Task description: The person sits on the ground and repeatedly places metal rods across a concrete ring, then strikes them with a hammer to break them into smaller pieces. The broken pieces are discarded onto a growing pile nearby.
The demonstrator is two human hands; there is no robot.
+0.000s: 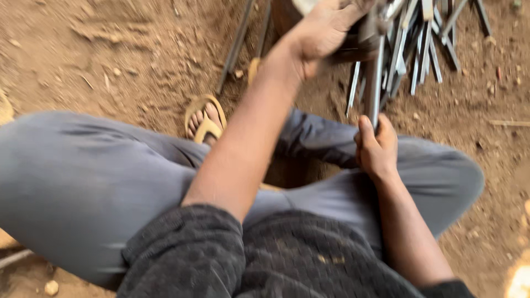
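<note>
**Dull metal, dry earth, soft cloth**

The long rod gripped by the right hand looks like grey metal, matt and faintly streaked, with no polish. The heap of strips beyond it is the same dull grey metal, some edges catching a pale sheen. The left hand rests on a dark, blurred object whose material cannot be told. The ground is dry reddish-brown earth, rough, crumbly and pebbled. The trousers are smooth grey woven cloth, matt. The sleeves are dark knitted fabric with a coarse, bumpy texture. The sandal seems tan rubber or plastic, dusty and matt.
</note>
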